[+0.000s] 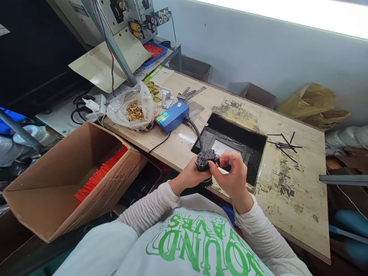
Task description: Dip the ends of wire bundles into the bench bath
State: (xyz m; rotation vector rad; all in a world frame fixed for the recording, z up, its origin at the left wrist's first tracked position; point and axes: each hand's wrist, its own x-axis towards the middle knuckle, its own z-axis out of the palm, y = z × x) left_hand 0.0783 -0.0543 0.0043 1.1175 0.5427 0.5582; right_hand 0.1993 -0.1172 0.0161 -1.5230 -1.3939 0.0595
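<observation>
A thick bundle of thin black rods or wires (206, 158) stands end-up in front of me, with pale specks across its cut ends. My left hand (193, 172) is closed around the bundle from the left and below. At the bundle's right edge, my right hand (232, 170) pinches with thumb and forefinger; whether it has a single piece is too small to tell. Just beyond my hands is the square recess (260, 153) in the table, with a light grey plate (227, 148) inside. The bundle's lower part is partly hidden by my left hand.
Loose black rods (284, 145) lie on the wooden table (307, 191) to the right. A blue box (174, 115) with a flexible neck stands behind the bundle, near a plastic bag (129, 105) of brass-coloured parts. At left is a cardboard box (94, 207) holding red pieces (100, 174).
</observation>
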